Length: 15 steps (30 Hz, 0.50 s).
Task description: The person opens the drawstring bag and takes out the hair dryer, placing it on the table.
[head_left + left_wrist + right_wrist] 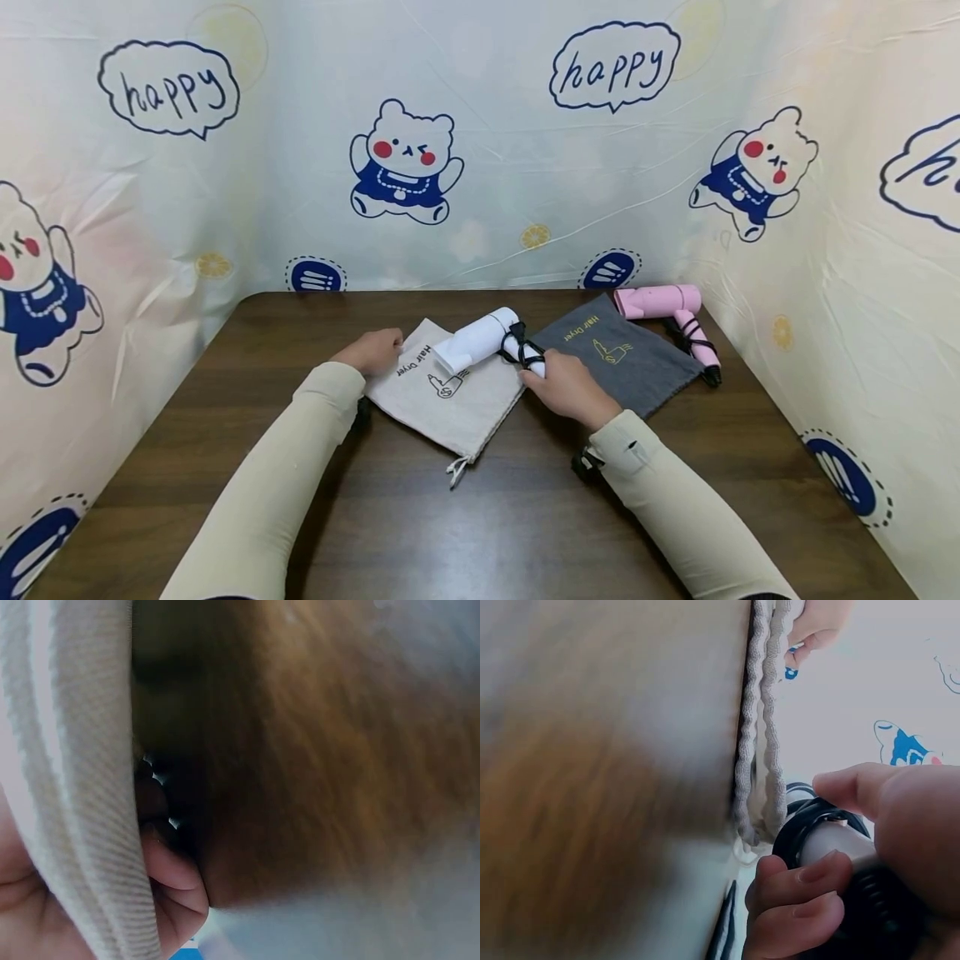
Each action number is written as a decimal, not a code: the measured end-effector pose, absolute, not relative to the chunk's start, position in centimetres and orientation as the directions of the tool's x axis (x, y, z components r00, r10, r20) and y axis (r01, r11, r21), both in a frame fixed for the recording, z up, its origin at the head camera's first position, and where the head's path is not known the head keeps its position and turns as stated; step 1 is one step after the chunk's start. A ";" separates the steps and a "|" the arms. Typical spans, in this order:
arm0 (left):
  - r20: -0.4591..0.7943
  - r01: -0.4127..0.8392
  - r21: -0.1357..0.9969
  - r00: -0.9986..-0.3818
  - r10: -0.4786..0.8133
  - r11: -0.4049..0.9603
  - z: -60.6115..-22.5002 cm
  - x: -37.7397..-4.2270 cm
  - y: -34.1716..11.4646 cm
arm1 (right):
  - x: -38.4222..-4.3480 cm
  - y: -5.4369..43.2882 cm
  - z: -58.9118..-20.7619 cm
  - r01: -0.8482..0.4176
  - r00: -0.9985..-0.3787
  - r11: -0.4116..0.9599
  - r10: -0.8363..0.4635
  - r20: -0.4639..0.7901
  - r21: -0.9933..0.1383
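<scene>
My right hand (570, 387) grips the handle of a white hair dryer (480, 337), with a black cord (516, 346) wound round the handle. The dryer is over a cream drawstring bag (480, 421) printed "Hair Dryer". In the right wrist view, fingers and thumb close round the corded handle (836, 840). My left hand (371, 352), fingers curled, holds the bag's left edge; its fingertips are partly hidden. In the left wrist view, a pale ribbed cloth (75, 750) covers much of that hand (180, 892).
A dark grey drawstring bag (652, 358) lies to the right. A pink hair dryer (656, 302) with a wrapped black cord rests at its far right corner. The brown wooden table (465, 533) is bounded by a printed cloth backdrop (495, 183) behind and at both sides.
</scene>
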<state>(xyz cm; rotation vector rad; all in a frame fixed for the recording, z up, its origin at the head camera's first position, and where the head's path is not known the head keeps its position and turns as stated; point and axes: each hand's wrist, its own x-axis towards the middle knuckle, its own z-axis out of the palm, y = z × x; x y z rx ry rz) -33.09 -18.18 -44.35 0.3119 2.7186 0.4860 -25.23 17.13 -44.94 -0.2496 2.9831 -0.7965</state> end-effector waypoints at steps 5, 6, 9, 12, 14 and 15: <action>-0.307 0.146 0.365 -0.913 0.268 0.919 -44.5 -33.2 -18.2 | -26.0 16.6 -45.0 -0.120 -0.988 0.845 -0.155 -0.024 -0.521; -0.308 0.144 0.366 -0.914 0.266 0.919 -44.5 -33.2 -18.2 | -26.1 16.5 -45.1 -0.116 -0.988 0.844 -0.152 -0.026 -0.523; -0.311 0.138 0.369 -0.913 0.262 0.919 -44.5 -33.1 -18.1 | -26.6 16.2 -45.2 -0.111 -0.988 0.838 -0.152 -0.033 -0.535; -0.310 0.142 0.369 -0.913 0.266 0.918 -44.2 -33.0 -18.0 | -27.0 15.9 -45.5 -0.109 -0.988 0.831 -0.150 -0.031 -0.545; -0.307 0.147 0.367 -0.913 0.269 0.918 -44.1 -32.8 -18.0 | -27.2 15.6 -45.6 -0.107 -0.988 0.821 -0.150 -0.030 -0.561; -0.304 0.150 0.368 -0.913 0.271 0.918 -44.0 -32.7 -18.0 | -27.4 15.4 -45.6 -0.105 -0.989 0.817 -0.147 -0.028 -0.567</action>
